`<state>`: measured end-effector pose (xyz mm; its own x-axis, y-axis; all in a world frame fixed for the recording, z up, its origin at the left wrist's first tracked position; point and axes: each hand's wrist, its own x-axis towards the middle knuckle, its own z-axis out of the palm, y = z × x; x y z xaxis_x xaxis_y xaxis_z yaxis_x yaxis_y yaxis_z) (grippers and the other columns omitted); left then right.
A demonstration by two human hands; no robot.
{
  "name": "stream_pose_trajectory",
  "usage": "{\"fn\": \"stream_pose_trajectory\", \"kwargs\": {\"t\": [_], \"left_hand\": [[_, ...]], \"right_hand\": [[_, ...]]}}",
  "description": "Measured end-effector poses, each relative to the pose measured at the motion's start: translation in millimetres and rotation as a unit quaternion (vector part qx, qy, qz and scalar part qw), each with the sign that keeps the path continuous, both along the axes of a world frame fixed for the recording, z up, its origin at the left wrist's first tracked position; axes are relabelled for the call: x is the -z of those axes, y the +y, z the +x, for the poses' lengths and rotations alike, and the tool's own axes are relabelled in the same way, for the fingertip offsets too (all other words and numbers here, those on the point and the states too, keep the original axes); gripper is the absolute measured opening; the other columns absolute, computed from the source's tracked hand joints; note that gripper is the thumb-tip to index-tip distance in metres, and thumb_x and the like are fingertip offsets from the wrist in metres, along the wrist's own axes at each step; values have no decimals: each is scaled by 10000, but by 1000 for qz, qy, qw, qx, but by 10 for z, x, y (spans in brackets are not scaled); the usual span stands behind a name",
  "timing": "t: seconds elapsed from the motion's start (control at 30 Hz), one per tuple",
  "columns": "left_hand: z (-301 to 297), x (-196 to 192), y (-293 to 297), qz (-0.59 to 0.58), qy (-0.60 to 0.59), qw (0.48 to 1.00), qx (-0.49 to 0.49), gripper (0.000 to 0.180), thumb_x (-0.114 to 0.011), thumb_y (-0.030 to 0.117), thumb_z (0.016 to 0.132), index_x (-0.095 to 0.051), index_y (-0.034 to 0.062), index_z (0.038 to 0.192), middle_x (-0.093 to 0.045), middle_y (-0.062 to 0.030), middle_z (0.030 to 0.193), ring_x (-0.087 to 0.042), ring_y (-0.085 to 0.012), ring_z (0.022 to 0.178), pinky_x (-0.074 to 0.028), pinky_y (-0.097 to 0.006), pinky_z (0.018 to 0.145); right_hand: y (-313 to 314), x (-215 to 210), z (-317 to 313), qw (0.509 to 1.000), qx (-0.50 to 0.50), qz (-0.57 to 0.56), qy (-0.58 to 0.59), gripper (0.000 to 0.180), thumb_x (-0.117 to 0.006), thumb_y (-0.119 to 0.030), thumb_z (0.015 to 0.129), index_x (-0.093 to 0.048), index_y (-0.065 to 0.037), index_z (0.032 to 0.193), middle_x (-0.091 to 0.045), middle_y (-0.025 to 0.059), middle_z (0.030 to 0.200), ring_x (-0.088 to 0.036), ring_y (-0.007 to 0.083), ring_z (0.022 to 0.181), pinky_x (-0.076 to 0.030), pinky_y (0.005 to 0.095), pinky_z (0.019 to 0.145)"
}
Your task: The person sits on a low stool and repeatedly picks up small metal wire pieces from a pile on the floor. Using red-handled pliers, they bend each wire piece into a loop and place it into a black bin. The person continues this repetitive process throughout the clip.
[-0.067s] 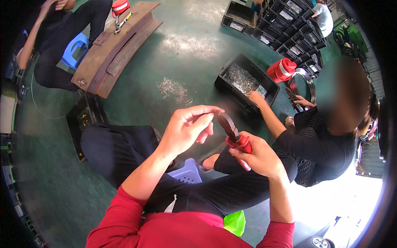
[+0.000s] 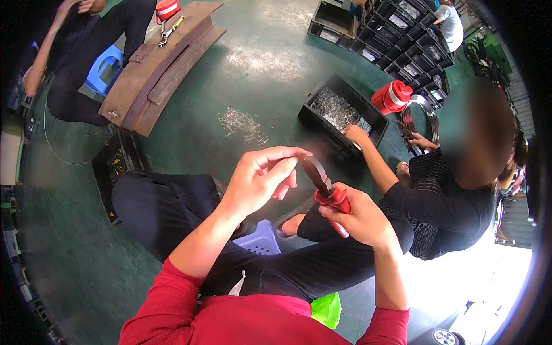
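My right hand (image 2: 361,215) is wrapped round the red handles of a pair of pliers (image 2: 318,176), whose dark jaws point up and to the left. My left hand (image 2: 261,178) has its thumb and index finger pinched together right at the jaw tips. What sits between those fingertips is too small to make out. Beyond my hands, a loose pile of bent wire pieces (image 2: 240,125) lies on the green floor. A black crate (image 2: 322,127) to the right of the pile contains many similar wire pieces.
A co-worker (image 2: 448,201) sits close on my right, one hand at the crate, the other holding a tool. Behind the crate stand a red jug (image 2: 392,96), a wire coil (image 2: 428,115) and stacked black crates (image 2: 397,43). A curved rusty beam (image 2: 167,69) lies at the far left.
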<state>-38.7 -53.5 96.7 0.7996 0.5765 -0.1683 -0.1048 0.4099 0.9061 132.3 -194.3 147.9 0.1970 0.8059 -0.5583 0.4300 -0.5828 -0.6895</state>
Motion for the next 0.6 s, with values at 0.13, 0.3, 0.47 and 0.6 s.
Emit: {"fn": "stream_pose_trajectory", "kwargs": {"t": [0.13,0.3,0.47,0.6], "left_hand": [[12,-3,16,-3,4,1000,6,242,-511,102,977,-648,12,1155,-604,-25,697,-512,-52,539,-405,-203,483],[49,-34,32,49,37,998,11,248,-501,125,987,-649,21,1157,-578,0,659,-480,-37,506,-383,-186,460],[40,-58,-72,168,85,982,-3,245,-490,100,980,-656,21,1143,-576,-3,618,-484,-29,496,-376,-196,449],[47,-44,-109,217,96,971,-18,233,-505,91,968,-659,3,1119,-589,-23,614,-507,-35,498,-387,-207,442]], "right_hand": [[5,16,3,999,-14,39,18,183,-628,-106,912,-581,-17,1064,-527,16,614,-498,81,527,-384,255,510],[2,104,9,981,-27,166,-99,196,-680,-98,851,-599,-17,1010,-612,124,737,-609,254,669,-465,343,650],[-4,210,47,977,-16,142,-157,188,-698,-50,804,-604,-3,961,-633,174,820,-627,346,774,-474,365,711],[18,291,69,974,-3,145,-175,179,-685,-8,797,-601,-7,955,-632,171,807,-628,352,760,-476,358,697]]}}
